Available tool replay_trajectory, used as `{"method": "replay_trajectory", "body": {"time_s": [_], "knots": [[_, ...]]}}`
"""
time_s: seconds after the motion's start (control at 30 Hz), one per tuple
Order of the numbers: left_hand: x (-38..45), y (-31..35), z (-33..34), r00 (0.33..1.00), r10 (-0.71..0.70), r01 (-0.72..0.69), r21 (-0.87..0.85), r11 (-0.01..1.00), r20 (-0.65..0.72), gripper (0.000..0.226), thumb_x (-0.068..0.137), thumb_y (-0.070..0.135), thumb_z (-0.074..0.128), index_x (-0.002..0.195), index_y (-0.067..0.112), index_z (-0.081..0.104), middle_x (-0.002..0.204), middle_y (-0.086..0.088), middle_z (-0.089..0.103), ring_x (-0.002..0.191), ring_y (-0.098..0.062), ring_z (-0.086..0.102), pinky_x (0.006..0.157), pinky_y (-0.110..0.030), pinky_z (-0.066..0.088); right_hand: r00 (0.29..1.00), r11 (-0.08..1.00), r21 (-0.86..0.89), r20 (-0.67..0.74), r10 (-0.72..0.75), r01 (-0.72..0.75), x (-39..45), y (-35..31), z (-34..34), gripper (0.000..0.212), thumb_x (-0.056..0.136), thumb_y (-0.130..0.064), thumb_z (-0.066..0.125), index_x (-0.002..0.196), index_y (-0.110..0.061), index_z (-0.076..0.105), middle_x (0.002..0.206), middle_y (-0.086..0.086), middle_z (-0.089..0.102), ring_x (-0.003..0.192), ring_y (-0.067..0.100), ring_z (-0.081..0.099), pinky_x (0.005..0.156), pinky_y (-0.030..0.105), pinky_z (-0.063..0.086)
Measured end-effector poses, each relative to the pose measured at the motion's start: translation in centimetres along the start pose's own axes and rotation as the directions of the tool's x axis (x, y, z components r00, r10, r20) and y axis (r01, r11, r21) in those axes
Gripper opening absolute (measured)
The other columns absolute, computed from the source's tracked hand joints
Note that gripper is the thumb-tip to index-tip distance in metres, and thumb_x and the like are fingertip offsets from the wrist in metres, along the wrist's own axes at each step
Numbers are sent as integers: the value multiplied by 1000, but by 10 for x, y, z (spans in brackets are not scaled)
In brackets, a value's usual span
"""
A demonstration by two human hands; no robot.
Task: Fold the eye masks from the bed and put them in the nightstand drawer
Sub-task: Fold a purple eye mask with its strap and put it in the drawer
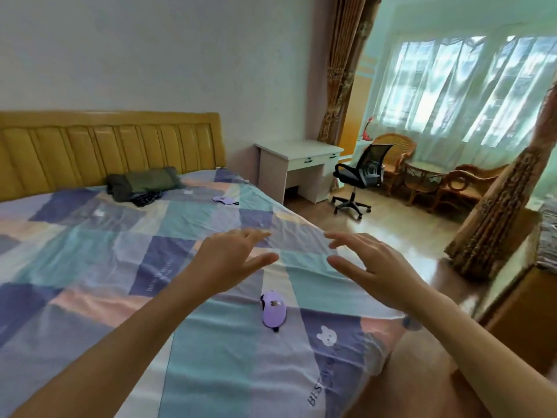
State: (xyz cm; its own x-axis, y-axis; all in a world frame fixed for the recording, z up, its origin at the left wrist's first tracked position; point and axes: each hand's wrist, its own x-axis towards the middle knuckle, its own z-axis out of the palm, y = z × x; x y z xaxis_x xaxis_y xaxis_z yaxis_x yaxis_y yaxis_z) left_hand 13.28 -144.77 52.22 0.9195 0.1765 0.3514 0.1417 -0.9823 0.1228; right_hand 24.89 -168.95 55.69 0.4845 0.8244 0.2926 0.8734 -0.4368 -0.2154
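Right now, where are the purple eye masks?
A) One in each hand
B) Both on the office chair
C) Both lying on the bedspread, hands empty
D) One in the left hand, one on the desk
C: one purple eye mask lies near the bed's front edge and a second purple eye mask lies nearer the headboard, while the left hand and right hand hover open above the spread, holding nothing.

Near soft lilac fabric eye mask (273, 309): flat on the patchwork bedspread close to the bed's right edge, long axis running away from camera, small cartoon print up, dark strap poking out both ends. Far lilac eye mask (223, 199): flat, crosswise, near the headboard end, unfolded.
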Motion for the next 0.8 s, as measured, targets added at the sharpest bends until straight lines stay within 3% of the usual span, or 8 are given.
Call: {"method": "replay_trajectory", "body": {"time_s": [0.2,0.4,0.5,0.67,0.8], "knots": [[94,-28,74,992,-82,88,-61,994,94,66,86,72,31,141,36,38,118,15,65,109,-14,61,85,-35,48,994,999,36,99,-43,40,85,72,39,64,84,-69,24,136,-35,40,120,-14,60,95,-2,48,89,24,42],[156,-61,153,948,-213,239,-88,967,237,63,88,69,34,143,36,31,121,9,63,110,-19,60,83,-36,46,966,994,97,247,-79,56,172,150,101,64,83,-69,24,135,-36,41,118,-15,62,106,5,54,87,23,39],[177,-77,206,898,-324,353,-48,934,299,63,90,67,35,144,37,29,112,8,67,104,-19,62,75,-32,42,922,985,158,365,-130,76,216,187,159,57,86,-64,30,133,-35,43,111,-14,62,106,10,57,85,28,42],[199,-91,306,794,-487,522,5,853,364,62,90,67,34,143,36,30,97,5,72,99,-23,64,74,-32,37,821,969,243,546,-170,39,260,245,275,40,92,-57,39,129,-41,44,101,-22,56,100,6,59,76,24,40],[201,-105,402,735,-562,616,-25,788,379,57,91,63,40,141,37,33,96,4,72,100,-21,64,71,-29,37,769,957,288,605,-208,32,274,282,370,39,92,-55,40,128,-43,43,97,-27,54,93,2,58,75,20,36]]}}
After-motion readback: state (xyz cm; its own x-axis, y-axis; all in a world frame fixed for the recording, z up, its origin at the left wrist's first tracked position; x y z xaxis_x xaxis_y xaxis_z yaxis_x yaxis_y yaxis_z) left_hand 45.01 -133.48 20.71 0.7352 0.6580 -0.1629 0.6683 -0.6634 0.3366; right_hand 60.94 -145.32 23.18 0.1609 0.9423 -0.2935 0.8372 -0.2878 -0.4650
